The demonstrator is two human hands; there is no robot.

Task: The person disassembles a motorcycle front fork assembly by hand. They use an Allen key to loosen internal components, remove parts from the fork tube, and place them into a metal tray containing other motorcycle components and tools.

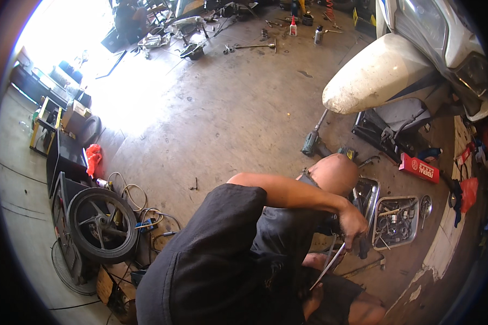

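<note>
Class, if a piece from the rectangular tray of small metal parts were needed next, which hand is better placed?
Probably the left hand: it appears close to the tray, though it grips a metal rod it would first have to release. The right hand cannot be made out for certain.

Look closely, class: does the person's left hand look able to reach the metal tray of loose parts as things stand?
Probably yes: the parts tray lies open just right of the left hand, little visibly between. But that hand grips a metal rod, likely needing release first.
</note>
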